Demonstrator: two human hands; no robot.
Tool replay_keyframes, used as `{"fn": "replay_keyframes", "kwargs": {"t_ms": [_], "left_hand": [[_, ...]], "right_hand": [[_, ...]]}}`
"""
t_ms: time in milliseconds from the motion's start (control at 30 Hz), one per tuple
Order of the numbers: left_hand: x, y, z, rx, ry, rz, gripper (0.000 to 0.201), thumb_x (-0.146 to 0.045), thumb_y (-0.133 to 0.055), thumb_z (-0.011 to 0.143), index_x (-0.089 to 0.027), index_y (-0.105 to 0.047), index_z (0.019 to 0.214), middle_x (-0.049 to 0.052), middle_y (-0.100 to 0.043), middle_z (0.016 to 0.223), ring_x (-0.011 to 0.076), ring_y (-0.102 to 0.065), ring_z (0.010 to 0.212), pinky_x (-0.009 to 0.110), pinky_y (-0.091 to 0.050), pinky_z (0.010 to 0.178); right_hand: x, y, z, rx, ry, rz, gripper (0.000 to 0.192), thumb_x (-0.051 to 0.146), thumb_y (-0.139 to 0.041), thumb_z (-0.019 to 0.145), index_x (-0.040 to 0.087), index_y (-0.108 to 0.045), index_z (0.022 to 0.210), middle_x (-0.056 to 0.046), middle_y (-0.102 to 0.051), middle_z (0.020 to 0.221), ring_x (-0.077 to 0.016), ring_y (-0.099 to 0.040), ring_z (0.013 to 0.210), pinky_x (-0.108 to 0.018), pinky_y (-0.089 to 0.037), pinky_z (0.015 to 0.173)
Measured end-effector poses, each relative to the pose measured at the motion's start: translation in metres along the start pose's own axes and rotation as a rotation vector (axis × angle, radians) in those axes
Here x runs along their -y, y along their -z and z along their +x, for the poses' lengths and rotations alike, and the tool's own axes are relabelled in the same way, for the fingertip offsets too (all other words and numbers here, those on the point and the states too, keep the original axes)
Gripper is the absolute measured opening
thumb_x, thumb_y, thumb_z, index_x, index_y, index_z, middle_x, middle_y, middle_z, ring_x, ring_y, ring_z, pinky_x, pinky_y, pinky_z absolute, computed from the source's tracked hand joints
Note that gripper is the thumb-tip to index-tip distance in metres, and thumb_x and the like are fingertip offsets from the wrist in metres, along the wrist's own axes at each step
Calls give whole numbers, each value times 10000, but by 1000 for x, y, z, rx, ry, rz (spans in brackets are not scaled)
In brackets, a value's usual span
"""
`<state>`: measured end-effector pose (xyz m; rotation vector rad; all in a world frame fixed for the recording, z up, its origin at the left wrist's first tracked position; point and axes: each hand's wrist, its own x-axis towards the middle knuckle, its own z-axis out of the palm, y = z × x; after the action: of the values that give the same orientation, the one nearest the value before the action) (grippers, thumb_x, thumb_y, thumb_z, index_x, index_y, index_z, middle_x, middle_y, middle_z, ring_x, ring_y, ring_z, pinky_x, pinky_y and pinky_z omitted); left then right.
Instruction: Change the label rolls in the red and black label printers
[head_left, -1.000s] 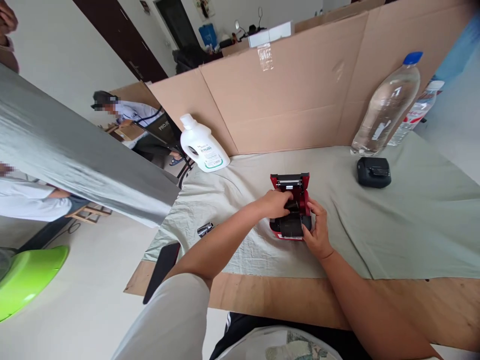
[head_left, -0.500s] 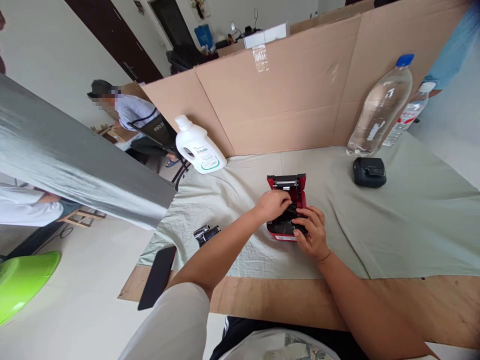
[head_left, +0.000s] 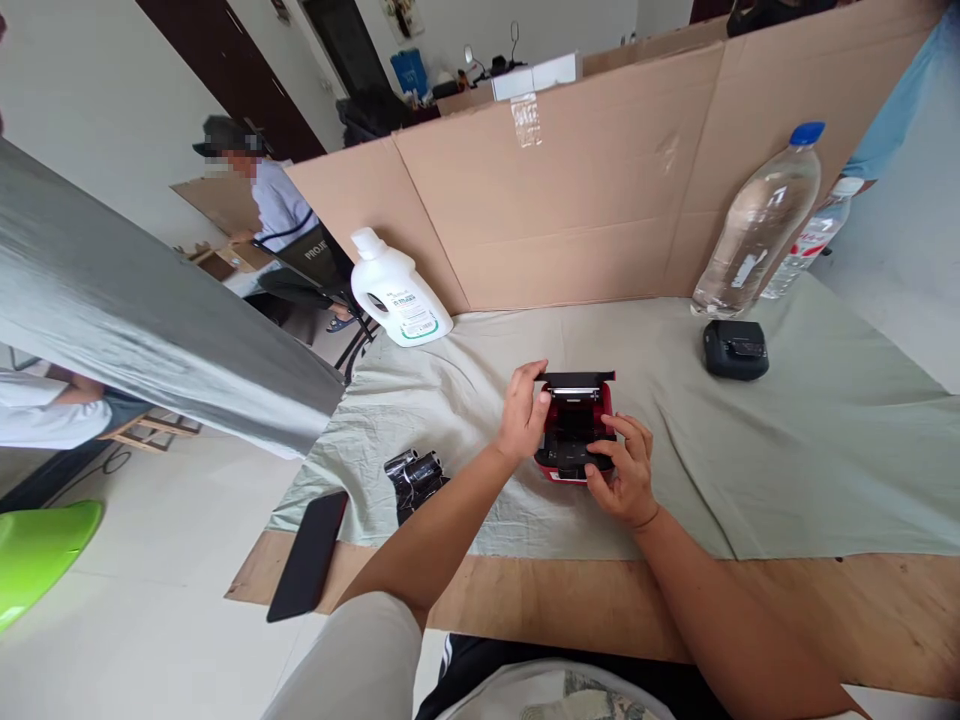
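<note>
A small red and black printer (head_left: 574, 425) sits on the pale green cloth (head_left: 787, 460) in the middle of the table. Its lid (head_left: 576, 380) is tilted partway down over the body. My left hand (head_left: 523, 410) grips the lid's left edge, thumb on top. My right hand (head_left: 621, 470) holds the printer's front right corner, fingers resting on the black inside. Several shiny black rolls (head_left: 415, 476) lie on the cloth to the left of my left forearm.
A black phone (head_left: 307, 555) lies at the table's front left edge. A white detergent bottle (head_left: 397, 292), a large clear water bottle (head_left: 757, 225) and a small black device (head_left: 735, 349) stand further back. Cardboard walls (head_left: 570, 190) ring the table. People sit at the left.
My left hand moved from inside the printer to the lid's edge and the lid has swung forward, partly down. My right hand shifted onto the front. The view shifted, showing more of the rolls.
</note>
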<state>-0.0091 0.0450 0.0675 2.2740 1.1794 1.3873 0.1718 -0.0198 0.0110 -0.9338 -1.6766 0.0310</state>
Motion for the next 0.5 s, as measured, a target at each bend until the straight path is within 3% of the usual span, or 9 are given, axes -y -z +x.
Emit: {"fn": "replay_keyframes", "kwargs": {"t_ms": [233,333,500], "left_hand": [[-16,3,-52,4,56,-36,469,-480,-244,983,-188,-499,1247,163,-539,1271,273,-475,1250,484,-379,1033],[-13,-5,-68,-32,41,-8,439,-468,-264,980,-192,-492,1235,162,-555,1256,279,-472,1266,496,-365,1039],[-8,-25,-79,-161,44,41,442,-470,-251,974,-184,-460,1239,168,-552,1227,280,-470,1273,504,-363,1042]], "right_hand": [[2,-2,1,24,-46,26,410,336,-551,811,240,-481,1203,-123,-512,1291,-340,-442,1274,-613,-400,1022],[1,-4,0,19,-51,59,517,391,-576,818,236,-431,1289,-138,-485,1336,-340,-449,1269,-612,-401,1024],[-5,-6,-2,33,-55,69,554,469,-551,859,217,-422,1336,-130,-569,1213,-333,-477,1238,-577,-417,1011]]}}
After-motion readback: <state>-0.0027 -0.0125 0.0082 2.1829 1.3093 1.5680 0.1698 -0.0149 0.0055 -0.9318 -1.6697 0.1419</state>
